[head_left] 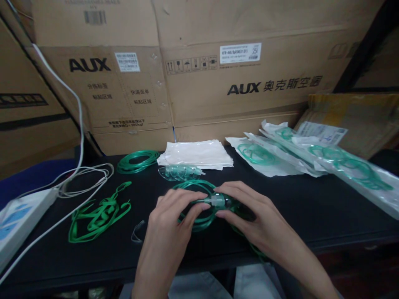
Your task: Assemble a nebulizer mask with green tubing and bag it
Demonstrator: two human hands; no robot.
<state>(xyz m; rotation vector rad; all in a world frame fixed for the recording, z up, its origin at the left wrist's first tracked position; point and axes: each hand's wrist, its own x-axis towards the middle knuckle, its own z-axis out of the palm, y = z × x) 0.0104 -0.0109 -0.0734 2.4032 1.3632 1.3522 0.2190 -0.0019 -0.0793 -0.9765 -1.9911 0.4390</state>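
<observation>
My left hand (pixel 168 220) pinches the end of green tubing between thumb and fingertips. It meets a translucent connector (pixel 218 200) at the middle of the view. From the other side, my right hand (pixel 255 207) grips a clear green oxygen mask by that connector; the palm and fingers hide most of the mask. Under both hands lies a coil of green tubing (pixel 204 227), partly covered. Several more clear green masks (pixel 182 172) lie nested just beyond. Green elastic straps (pixel 104 214) are bunched to the left, and a thin clear loop (pixel 137 232) rests near my left wrist.
Another green tubing coil (pixel 137 162) lies at the back left, beside stacked white pouches (pixel 196 154). Packaged tubing sets (pixel 264 155) fill the right. A power strip (pixel 25 220) with white cables borders the left. Large cardboard boxes (pixel 199 95) stand behind the black table (pixel 311 211).
</observation>
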